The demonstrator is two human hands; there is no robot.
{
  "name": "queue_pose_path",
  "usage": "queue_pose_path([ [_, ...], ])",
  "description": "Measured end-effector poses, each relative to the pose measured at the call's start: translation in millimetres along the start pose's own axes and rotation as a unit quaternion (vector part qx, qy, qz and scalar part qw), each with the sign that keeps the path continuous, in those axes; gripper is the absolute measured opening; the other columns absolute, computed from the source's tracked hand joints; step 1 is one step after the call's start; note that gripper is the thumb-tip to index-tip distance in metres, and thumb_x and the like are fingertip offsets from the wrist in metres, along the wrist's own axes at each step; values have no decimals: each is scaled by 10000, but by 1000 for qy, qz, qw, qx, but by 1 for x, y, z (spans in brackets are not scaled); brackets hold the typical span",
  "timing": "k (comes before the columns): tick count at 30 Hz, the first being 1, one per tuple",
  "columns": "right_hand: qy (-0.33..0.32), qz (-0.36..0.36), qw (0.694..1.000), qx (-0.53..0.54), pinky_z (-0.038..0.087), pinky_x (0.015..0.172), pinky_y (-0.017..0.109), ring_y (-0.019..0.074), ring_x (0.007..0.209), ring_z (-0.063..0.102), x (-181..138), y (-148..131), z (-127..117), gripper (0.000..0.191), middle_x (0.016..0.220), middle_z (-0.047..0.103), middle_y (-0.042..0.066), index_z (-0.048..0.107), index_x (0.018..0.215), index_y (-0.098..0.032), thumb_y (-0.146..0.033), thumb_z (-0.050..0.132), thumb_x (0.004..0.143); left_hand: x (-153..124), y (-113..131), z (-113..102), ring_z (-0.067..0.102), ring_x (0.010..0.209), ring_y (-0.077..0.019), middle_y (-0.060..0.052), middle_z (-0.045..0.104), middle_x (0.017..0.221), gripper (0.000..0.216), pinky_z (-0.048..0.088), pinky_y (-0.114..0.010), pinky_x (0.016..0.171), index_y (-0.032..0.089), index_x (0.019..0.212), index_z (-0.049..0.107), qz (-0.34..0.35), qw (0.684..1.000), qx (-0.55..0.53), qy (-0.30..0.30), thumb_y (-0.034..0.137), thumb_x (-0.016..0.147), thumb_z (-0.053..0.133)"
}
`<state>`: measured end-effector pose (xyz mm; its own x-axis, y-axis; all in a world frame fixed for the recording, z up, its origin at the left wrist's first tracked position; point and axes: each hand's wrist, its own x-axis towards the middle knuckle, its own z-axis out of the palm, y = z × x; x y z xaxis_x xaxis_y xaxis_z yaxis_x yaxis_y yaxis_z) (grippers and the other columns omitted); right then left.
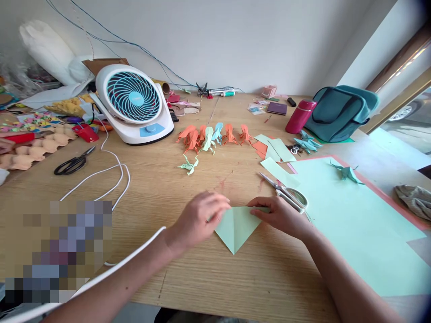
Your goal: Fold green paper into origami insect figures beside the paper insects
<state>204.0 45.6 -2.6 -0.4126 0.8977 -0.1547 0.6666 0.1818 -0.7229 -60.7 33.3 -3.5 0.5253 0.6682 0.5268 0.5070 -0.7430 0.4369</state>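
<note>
A pale green sheet of paper (pixel 237 231), folded into a triangle with a crease down its middle, lies on the table with its point toward me. My left hand (pixel 204 217) is at its upper left corner, the fingers bent over the edge and slightly blurred. At the upper right corner my right hand (pixel 281 214) pinches the paper between thumb and fingers. Just beyond my right hand rest white-handled scissors (pixel 291 194), blades pointing away to the left. A light green strip of paper (pixel 279 171) lies behind them.
Folded paper figures (pixel 208 137) stand in a row ahead. A white fan (pixel 134 101), black scissors (pixel 74 162) and a white cord (pixel 123 179) are left. Large green sheets (pixel 350 224), a pink bottle (pixel 301 116) and a teal bag (pixel 340 114) are right. Another person's hand (pixel 6 144) shows far left.
</note>
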Motion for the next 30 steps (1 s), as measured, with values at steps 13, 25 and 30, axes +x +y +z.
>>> queue_pose_path([
  [13, 148, 67, 987, 22, 464, 632, 296, 144, 653, 555, -7, 24, 8, 287, 821, 613, 5, 659, 1045, -239, -382, 668, 796, -13, 4, 31, 556, 1218, -269, -135, 584, 1360, 357, 495, -410, 965, 143, 1284, 560, 105, 963, 139, -208, 239, 941, 563],
  [25, 130, 120, 965, 192, 442, 539, 278, 141, 585, 525, -12, 23, 5, 365, 680, 573, -3, 673, 981, -192, -519, 638, 825, -10, 7, 30, 438, 1295, -301, -84, 385, 1558, 642, 382, -437, 1003, 208, 1460, 412, 68, 949, 144, -272, 487, 910, 588],
  [30, 142, 121, 973, 133, 358, 481, 250, 124, 538, 465, -12, 13, 13, 293, 607, 518, -38, 654, 978, -204, -452, 659, 822, -13, 7, 31, 400, 1308, -321, -105, 385, 1556, 739, 381, -454, 998, 144, 1491, 347, 56, 950, 136, -275, 465, 888, 628],
])
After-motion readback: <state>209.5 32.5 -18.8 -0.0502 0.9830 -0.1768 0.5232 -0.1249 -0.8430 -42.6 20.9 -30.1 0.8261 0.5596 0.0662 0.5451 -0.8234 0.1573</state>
